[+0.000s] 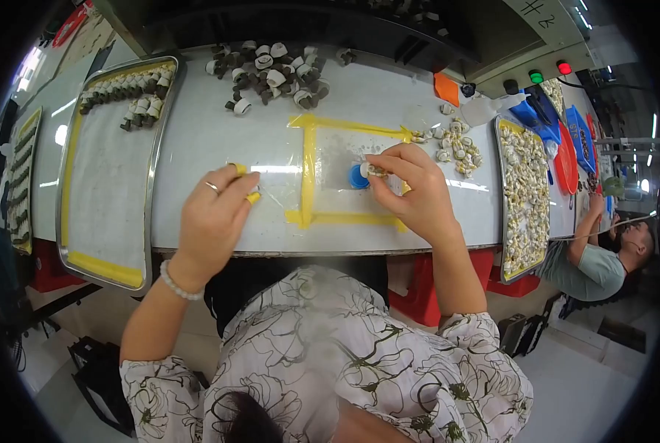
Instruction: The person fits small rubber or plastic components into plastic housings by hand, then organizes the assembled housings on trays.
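My right hand (416, 188) pinches a small white-and-gold part (375, 170) between thumb and fingers. It holds the part at the rim of a small round blue dish (357, 177), inside a rectangle of yellow tape (308, 173) on the table. My left hand (215, 210), with yellow covers on two fingertips, is closed low over the tabletop left of the tape. A bit of something pale shows between its fingertips, too little to name. More white-and-gold parts (459, 148) lie loose just beyond my right hand.
Dark-and-white parts (271, 74) are heaped at the back. At left, a metal tray (108, 192) holds rows of similar pieces; at right, another tray (525, 199) is full of white-and-gold parts. A squeeze bottle (485, 109) lies near the machine (522, 55). A person (603, 258) sits far right.
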`<state>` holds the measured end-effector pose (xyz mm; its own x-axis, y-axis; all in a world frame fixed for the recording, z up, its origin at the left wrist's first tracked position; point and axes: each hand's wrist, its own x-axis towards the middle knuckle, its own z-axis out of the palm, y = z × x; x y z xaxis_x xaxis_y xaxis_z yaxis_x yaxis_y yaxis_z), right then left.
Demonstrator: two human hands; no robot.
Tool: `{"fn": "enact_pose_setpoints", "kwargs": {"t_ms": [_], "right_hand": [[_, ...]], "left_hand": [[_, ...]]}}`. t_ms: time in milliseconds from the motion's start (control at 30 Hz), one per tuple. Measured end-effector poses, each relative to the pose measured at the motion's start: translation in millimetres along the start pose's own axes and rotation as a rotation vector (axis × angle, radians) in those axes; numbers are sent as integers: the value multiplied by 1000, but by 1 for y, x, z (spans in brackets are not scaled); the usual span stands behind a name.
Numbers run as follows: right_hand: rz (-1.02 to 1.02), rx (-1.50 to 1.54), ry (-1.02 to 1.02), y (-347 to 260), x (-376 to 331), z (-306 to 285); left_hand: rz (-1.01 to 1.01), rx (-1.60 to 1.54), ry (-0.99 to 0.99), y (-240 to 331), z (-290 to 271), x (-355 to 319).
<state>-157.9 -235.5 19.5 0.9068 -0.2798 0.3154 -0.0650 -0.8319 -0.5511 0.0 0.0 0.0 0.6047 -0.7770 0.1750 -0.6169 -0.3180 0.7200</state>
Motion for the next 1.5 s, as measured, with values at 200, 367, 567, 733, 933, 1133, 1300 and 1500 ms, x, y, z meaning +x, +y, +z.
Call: {"fn": "enact_pose_setpoints", "kwargs": {"t_ms": [200, 367, 567, 733, 933, 1133, 1300, 1500], "right_hand": [[47, 46, 8, 1, -3, -2], [60, 116, 56, 2, -5, 2], [63, 112, 12, 1, -4, 1], [78, 162, -6, 0, -4, 0], [147, 510, -37, -9, -6, -4], [172, 685, -69, -15, -10, -2], [154, 600, -129, -25, -8, -4], [152, 517, -136, -28, -8, 0]], "left_hand": [[347, 329, 49, 6, 8, -10], [119, 80, 110, 8, 7, -13], [212, 192, 94, 0, 8, -12], [-117, -545, 51, 14, 16, -14], [-400, -1323, -128, 28, 44, -6], [-435, -1475, -211, 35, 61, -1], [-424, -1530, -195, 36, 64, -2], [-400, -1504, -157, 31, 70, -5]]}}
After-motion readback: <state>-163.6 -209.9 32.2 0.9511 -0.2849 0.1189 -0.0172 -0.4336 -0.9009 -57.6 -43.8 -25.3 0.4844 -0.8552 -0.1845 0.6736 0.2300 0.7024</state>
